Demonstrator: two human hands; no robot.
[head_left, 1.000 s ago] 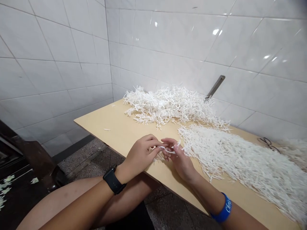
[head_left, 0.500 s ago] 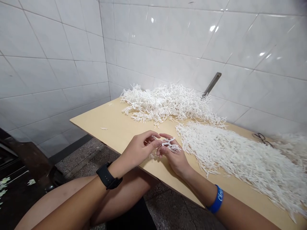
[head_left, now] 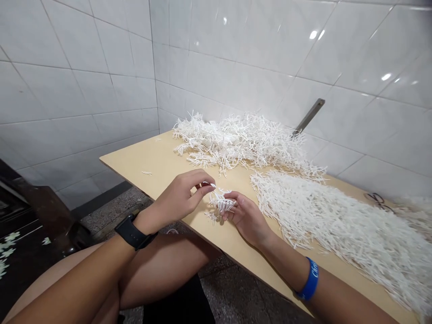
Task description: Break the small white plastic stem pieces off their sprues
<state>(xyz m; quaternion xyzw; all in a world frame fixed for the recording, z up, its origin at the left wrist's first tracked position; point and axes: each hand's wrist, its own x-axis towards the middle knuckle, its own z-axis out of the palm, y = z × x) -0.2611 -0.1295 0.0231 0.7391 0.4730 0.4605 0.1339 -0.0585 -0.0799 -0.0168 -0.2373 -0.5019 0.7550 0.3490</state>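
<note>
Sitting beside a white tiled wall (head_left: 236,67), at a tan tabletop (head_left: 162,166), with a broad flat spread of white strands (head_left: 330,216) to the right and a looser tangled heap (head_left: 243,144) at the back, by the wall. Has both hands over the near edge, in front of the heap and left of the spread. Holds the left hand (head_left: 178,193) clear of the right hand (head_left: 248,218) now, after having the two bunched together, fingertips close, half a second ago. Leaves, by the look of it, the bulk of the handled piece in the right hand's keeping and only a small end to the left; probably midway through the handling, not finished. Grips the fringed white cluster (head_left: 222,203) at its right side in the right hand, with loosely curled fingers, letting strands stick out toward the left hand. Pinches a small white strand (head_left: 213,185) in the left, thumb closed against forefinger, just above and left of the cluster; cannot tell whether joined to it. Has a few white bits (head_left: 212,218) on the tabletop, just below the cluster.
</note>
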